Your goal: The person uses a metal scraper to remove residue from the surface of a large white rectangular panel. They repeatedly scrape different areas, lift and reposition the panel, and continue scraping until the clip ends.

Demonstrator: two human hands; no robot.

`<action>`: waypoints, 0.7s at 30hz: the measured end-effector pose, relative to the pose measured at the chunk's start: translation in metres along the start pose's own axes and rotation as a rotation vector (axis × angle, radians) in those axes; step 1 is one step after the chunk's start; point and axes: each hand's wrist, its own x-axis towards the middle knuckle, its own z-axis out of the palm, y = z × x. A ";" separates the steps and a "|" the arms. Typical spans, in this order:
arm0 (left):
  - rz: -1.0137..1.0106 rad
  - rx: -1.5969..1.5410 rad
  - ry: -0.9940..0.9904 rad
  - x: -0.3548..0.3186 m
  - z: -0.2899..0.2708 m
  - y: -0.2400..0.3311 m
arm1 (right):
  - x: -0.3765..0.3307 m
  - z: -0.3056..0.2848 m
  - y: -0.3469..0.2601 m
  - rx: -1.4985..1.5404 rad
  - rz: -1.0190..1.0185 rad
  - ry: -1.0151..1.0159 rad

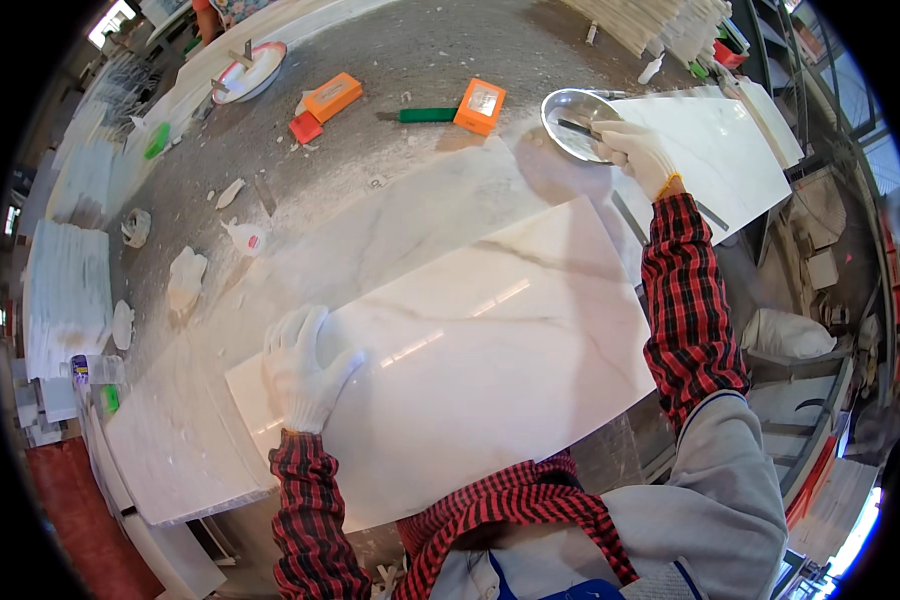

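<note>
From afar, I see the white slab [460, 370] under the spread left hand [308, 368]; the right hand [638, 152], well apart, grips a dark tool [576, 129].

You are in a workshop, apparently one for stone or tile. Your dusty grey counter [400, 65] is strewn with pale scraps [230, 193] and carries a polished, veined white slab [470, 400]; a stack of pale panels [67, 300] stands to your left, pale strips [650, 20] lie piled at the far right, and a bulky white sack [788, 335] sits nearer.
</note>
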 end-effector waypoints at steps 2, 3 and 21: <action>0.007 0.000 0.002 0.000 0.000 -0.001 | 0.007 -0.002 0.007 -0.053 0.030 0.054; 0.006 -0.005 0.002 0.000 0.000 -0.001 | 0.007 0.000 0.006 -0.079 0.045 0.080; -0.078 -0.086 -0.042 -0.017 -0.006 -0.015 | -0.054 0.034 0.003 -0.080 -0.054 0.037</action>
